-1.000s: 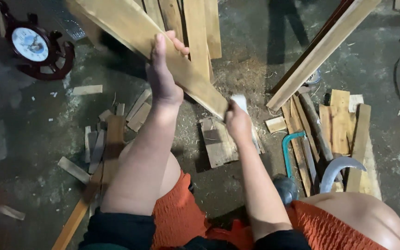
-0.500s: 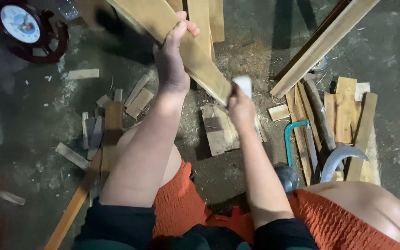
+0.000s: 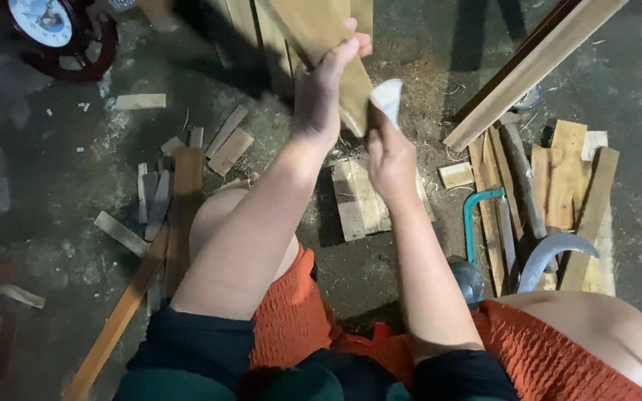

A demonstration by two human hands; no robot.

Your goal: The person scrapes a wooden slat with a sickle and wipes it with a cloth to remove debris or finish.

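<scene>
Since the earlier frame, the plank (image 3: 319, 37) has shifted up-frame. Your left hand (image 3: 322, 89) is clamping it; your right hand (image 3: 389, 152) is pinching sandpaper (image 3: 388, 100), sanding its edge. Next stroke needs steady pressure.

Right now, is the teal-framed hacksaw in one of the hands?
No, the hacksaw lies on the floor among wood scraps, right of the right hand.

Bare floor (image 3: 53, 223) left, wood scraps (image 3: 566, 186) and hacksaw (image 3: 477, 215) crowd right
</scene>
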